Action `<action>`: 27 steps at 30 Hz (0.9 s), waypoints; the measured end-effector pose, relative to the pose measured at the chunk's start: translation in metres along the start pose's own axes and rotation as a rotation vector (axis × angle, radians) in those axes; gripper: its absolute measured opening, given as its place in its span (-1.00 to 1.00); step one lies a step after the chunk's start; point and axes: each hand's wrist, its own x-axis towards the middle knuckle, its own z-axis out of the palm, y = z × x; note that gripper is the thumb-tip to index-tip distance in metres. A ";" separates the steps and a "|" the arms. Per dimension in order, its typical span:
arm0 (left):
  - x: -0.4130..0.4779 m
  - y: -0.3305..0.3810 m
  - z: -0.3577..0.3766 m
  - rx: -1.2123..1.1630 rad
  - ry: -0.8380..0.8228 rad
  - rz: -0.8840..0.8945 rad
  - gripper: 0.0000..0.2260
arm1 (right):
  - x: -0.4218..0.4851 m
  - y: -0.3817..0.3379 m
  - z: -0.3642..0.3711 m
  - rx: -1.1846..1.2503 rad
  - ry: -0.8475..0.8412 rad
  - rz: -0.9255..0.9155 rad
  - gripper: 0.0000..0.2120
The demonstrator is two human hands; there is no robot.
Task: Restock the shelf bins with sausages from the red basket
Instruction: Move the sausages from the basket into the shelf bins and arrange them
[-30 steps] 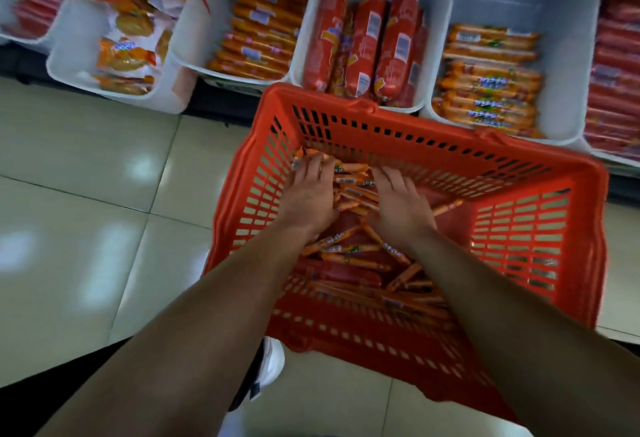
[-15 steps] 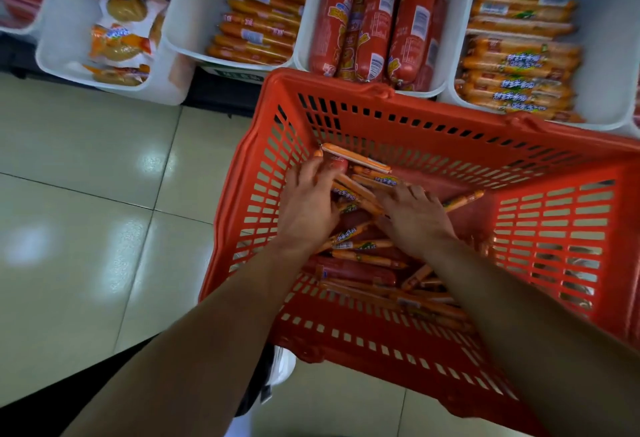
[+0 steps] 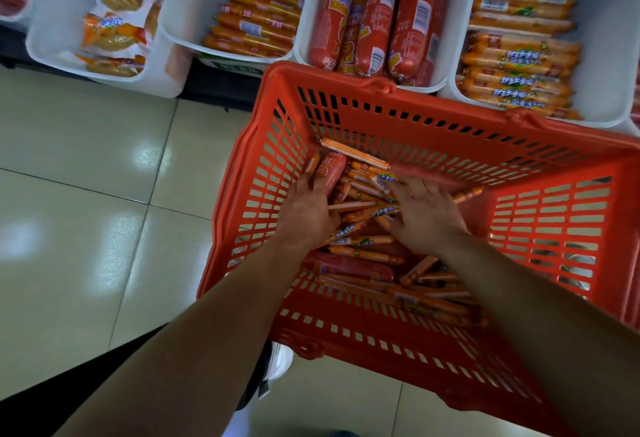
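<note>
I see both of the person's hands down inside a red basket. The left hand reaches forward with its fingertips against a short red sausage near the basket's far left corner. I cannot tell whether the fingers grip it or only lie on it. The right hand is spread flat, with straight fingers resting on a heap of thin orange sausages, and it grasps nothing. That heap fills the space between the two hands and runs back under the forearms. One long pale orange stick lies slanted across the top of the heap, just beyond the left fingertips. A thicker dark red sausage lies crosswise lower in the pile.

The red basket has slotted walls and stands on a pale tiled floor, with its far rim touching a row of white shelf bins. The bin directly behind it holds fat red sausages standing on end. The bin to the right holds stacked orange sausages with green and blue labels. To the left is a bin of plain orange sausages, and then a bin of yellow-orange snack packets. A white shoe shows beside the basket's near left corner.
</note>
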 end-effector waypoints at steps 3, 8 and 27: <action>-0.001 -0.002 0.000 -0.034 0.000 0.001 -0.31 | 0.016 -0.018 0.011 0.050 -0.102 0.048 0.07; -0.001 -0.006 0.000 0.063 -0.013 0.047 -0.33 | 0.027 -0.021 0.021 -0.045 -0.017 0.075 0.21; -0.009 0.007 0.020 0.231 -0.273 0.186 -0.39 | 0.007 0.007 0.020 0.071 -0.132 0.126 -0.26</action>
